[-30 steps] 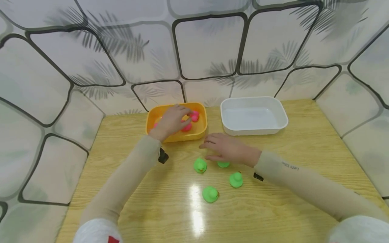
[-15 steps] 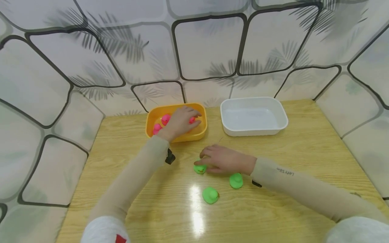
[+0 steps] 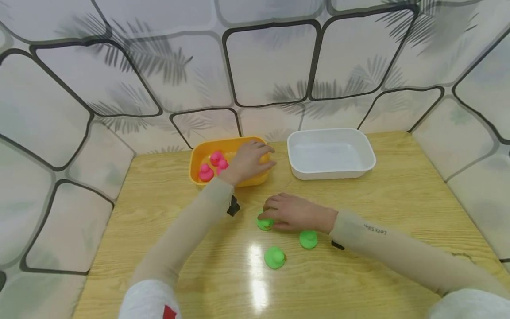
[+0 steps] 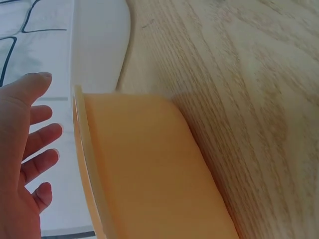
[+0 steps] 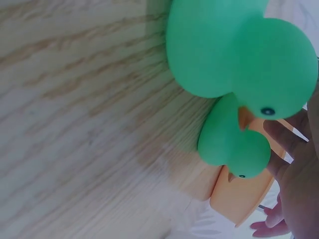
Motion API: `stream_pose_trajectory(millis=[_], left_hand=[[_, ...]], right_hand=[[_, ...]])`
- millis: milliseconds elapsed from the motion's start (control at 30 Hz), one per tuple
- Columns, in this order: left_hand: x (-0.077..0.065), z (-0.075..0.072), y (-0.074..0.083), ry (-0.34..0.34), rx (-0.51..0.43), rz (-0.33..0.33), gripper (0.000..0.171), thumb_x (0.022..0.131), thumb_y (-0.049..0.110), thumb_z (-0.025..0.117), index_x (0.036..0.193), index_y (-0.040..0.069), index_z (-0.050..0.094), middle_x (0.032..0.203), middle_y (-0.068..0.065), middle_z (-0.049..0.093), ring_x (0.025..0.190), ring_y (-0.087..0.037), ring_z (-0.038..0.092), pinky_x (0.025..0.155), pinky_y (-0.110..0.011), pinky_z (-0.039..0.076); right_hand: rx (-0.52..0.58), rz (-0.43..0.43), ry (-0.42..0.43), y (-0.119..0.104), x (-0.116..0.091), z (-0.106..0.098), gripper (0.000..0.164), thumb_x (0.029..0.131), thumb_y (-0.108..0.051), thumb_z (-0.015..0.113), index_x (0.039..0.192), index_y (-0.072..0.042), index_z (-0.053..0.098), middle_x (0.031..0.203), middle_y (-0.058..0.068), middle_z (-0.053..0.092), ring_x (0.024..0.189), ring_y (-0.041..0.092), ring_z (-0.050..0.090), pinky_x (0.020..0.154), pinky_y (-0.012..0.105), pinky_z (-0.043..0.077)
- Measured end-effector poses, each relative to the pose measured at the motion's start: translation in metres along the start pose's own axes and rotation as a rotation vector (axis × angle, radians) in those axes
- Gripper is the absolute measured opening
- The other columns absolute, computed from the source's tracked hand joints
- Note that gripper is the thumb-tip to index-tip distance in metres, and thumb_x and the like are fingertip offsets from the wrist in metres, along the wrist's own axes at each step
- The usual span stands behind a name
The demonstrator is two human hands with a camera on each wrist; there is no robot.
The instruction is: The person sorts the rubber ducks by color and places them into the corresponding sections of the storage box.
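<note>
My left hand [image 3: 249, 161] hovers over the right end of the yellow bin [image 3: 195, 160], fingers apart and bent a little. In the left wrist view its fingers show beside the bin's rim with nothing between them. Pink rubber ducks [image 3: 206, 173] lie in the bin's left part; the hand hides some of the rest. On the table, my right hand [image 3: 296, 212] has its fingers and thumb around a green rubber duck [image 3: 264, 223], pinching it. Another green duck [image 3: 308, 239] sits below the hand, close to the camera in the right wrist view.
A white bin [image 3: 330, 173] stands at the back right, beside the yellow one. One more green duck [image 3: 274, 258] sits nearer the front of the wooden table [image 3: 358, 274]. A patterned cloth wall [image 3: 275, 62] encloses the back and sides.
My left hand has moved right across the yellow bin, uncovering pink ducks at its left. My right hand has come down onto the green duck, which has shifted slightly right.
</note>
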State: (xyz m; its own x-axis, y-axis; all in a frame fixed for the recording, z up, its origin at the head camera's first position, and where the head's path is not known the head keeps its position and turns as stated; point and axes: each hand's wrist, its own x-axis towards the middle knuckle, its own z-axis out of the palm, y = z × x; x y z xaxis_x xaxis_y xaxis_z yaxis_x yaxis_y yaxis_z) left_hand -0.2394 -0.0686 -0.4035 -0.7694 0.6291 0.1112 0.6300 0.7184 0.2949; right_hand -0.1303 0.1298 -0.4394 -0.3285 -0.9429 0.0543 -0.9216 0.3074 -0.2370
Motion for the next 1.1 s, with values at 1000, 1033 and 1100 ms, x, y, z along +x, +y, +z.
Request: stream_pose_trajectory(millis=[1000, 1033, 1100], left_hand=[[0.037, 0.023, 0.015, -0.124, 0.117, -0.065, 0.082, 0.094, 0.075, 0.055, 0.159, 0.025, 0.046, 0.162, -0.001, 0.045, 0.137, -0.026, 0.042, 0.105, -0.042, 0.037], [0.038, 0.024, 0.015, -0.124, 0.120, -0.068, 0.083, 0.094, 0.076, 0.054, 0.159, 0.025, 0.045, 0.163, -0.001, 0.044, 0.138, -0.026, 0.042, 0.104, -0.042, 0.036], [0.040, 0.024, 0.016, -0.125, 0.131, -0.076, 0.085, 0.094, 0.077, 0.053, 0.161, 0.026, 0.043, 0.164, 0.000, 0.042, 0.138, -0.027, 0.042, 0.103, -0.041, 0.036]], right_hand=[[0.016, 0.003, 0.152, -0.005, -0.019, -0.010, 0.031, 0.097, -0.024, 0.075, 0.125, -0.014, 0.069, 0.121, 0.000, 0.073, 0.128, 0.031, 0.061, 0.109, 0.046, 0.047], [0.023, 0.001, 0.166, -0.004, -0.020, -0.012, 0.031, 0.096, -0.024, 0.076, 0.125, -0.014, 0.069, 0.120, 0.000, 0.073, 0.127, 0.031, 0.061, 0.109, 0.046, 0.047], [0.037, -0.005, 0.192, -0.004, -0.023, -0.016, 0.031, 0.096, -0.023, 0.076, 0.125, -0.013, 0.070, 0.119, 0.001, 0.073, 0.127, 0.033, 0.061, 0.109, 0.047, 0.046]])
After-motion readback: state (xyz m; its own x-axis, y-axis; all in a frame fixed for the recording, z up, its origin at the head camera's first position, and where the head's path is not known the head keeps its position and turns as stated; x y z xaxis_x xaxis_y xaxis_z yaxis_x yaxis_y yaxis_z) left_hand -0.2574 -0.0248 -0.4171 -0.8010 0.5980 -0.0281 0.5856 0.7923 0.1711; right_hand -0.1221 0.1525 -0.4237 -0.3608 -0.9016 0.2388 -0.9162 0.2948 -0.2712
